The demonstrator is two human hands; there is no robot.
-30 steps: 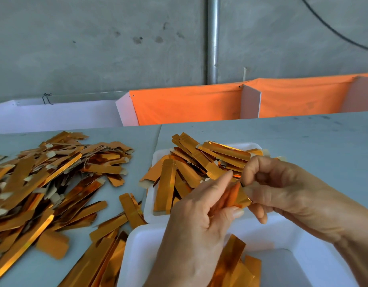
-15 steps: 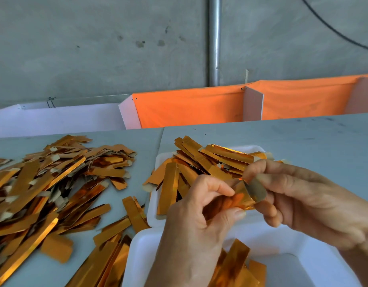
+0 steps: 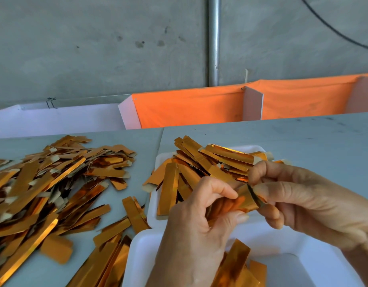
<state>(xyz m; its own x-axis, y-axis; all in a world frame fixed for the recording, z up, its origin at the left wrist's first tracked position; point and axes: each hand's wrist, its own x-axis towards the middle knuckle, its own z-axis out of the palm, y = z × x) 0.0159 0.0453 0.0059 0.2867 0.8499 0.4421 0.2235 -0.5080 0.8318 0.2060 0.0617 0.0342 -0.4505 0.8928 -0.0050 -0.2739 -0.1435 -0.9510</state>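
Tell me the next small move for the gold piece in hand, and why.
Probably press the gold piece fully open into a sleeve: the left hand pinches its body, the right hand pinches its end, whose mouth only partly gapes.

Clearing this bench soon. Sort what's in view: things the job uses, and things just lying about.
In the job: left hand, right hand, the gold strip both pinch, far tray of strips, near tray, probably the loose pile.
Lying about: orange cloth, metal pole, black cable.
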